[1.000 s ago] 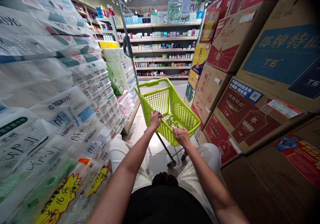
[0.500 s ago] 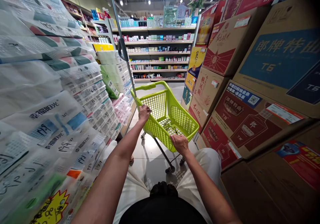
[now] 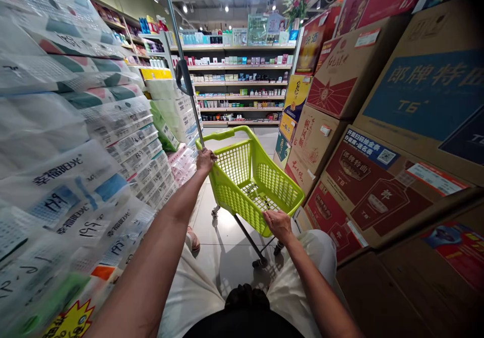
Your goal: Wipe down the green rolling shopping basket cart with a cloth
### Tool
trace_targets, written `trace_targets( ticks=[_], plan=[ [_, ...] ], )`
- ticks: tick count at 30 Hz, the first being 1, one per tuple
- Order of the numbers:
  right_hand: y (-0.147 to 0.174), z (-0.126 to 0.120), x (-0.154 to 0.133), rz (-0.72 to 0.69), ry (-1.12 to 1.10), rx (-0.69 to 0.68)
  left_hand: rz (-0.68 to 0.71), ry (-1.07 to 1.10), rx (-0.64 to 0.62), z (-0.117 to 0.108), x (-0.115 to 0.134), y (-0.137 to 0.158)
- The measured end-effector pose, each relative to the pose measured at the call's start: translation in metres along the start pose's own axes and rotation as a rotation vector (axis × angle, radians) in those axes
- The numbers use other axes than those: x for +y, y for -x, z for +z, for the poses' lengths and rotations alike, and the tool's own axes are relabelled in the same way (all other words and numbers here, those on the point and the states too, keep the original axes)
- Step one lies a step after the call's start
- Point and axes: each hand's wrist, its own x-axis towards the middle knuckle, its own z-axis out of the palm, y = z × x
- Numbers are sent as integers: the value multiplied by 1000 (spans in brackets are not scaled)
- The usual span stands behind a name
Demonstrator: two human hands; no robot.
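Note:
A lime-green shopping cart [image 3: 236, 199] stands in front of me, its plastic basket angled across the aisle, with no goods visible in it. My left hand [image 3: 206, 160] is closed on the basket's upper rim at its left corner, beside the foot of a tall metal pole [image 3: 194, 109]. My right hand [image 3: 279, 224] grips the near rim at the front right, fingers curled over the edge. A dark clip [image 3: 184, 77] is fixed partway up the pole. Below the basket show the cart's dark leg and casters [image 3: 259, 262].
Wrapped tissue packs [image 3: 75, 177] are stacked high along the left. Cardboard cartons [image 3: 378, 177] form a wall close on the right. Shelves of small boxed goods [image 3: 242, 68] cross the far end. Pale floor tiles [image 3: 227, 247] run between.
My left hand has slid left and up along the rim toward the pole's foot. My right hand and the near side of the cart have shifted slightly right and down in view.

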Motion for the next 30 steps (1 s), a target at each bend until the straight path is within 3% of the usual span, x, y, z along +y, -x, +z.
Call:
trace_targets(
  ticks=[6, 8, 11, 13, 15, 18, 24, 30],
  plan=[
    [1, -3, 1, -33, -3, 72, 153, 112, 39, 33, -13, 53],
    [1, -4, 2, -68, -12, 123, 192, 192, 111, 42, -20, 67],
    [0, -5, 4, -94, -39, 150, 36, 314, 351, 47, -27, 62],
    [0, -6, 5, -97, -60, 134, -113, 335, 431, 48, -29, 49],
    [-1, -7, 6, -105, -79, 108, -186, 336, 401, 50, -29, 41],
    [-2, -9, 8, -119, -93, 70, -186, 321, 327, 59, -32, 47],
    [-2, -9, 13, -121, -92, 22, 62, 269, 285, 68, -46, 63],
    [-2, -9, 17, -111, -101, -21, 143, 236, 335, 68, -50, 61]
  ],
)
